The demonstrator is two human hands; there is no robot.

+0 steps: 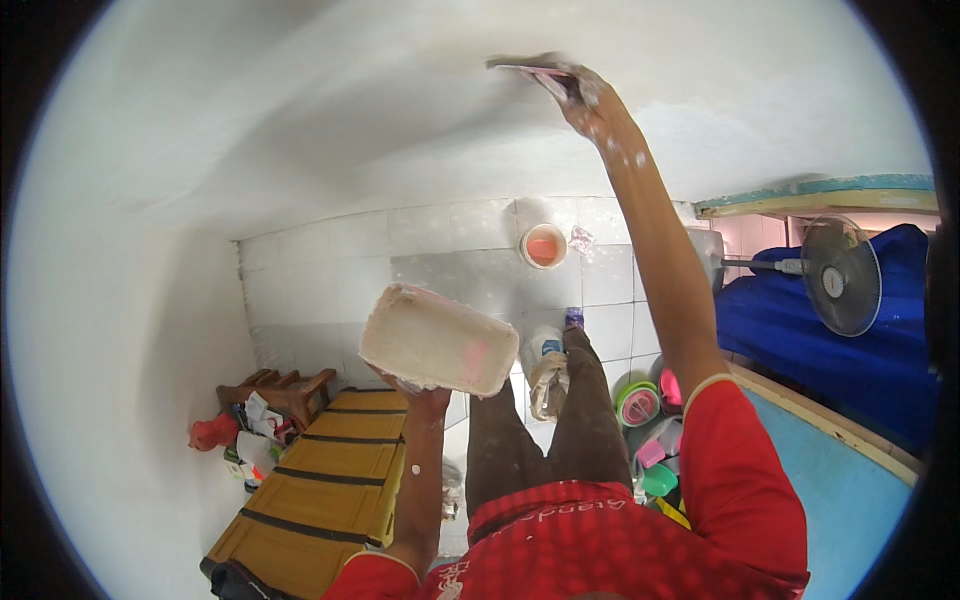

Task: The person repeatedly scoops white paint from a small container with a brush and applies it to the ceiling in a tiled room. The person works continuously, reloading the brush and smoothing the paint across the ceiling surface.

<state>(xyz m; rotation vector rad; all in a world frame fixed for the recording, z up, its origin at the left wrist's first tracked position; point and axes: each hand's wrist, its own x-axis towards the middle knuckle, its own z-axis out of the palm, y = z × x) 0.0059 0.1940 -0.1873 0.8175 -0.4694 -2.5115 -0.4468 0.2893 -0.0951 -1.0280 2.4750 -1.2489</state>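
Note:
My left hand [420, 392] supports a whitish rectangular tub [430, 335] from beneath, its fingers mostly hidden under the near side. Dried white filler crusts the tub's rim, and a small pink patch shows inside. Up high and to the right, my right hand [590, 100] grips a flat putty knife [525, 68] at the white wall [350, 130]. The hand and blade are slightly blurred, and white smears mark the fingers and wrist. Whether the blade touches the wall I cannot tell.
A round bucket [543, 246] with orange-pink contents stands on the tiles ahead. At the left are a yellow panelled piece [330, 450] and a wooden stool [300, 393]. Colourful basins [638, 404] lie right of my legs. A fan [840, 278] stands before a blue cover [760, 325].

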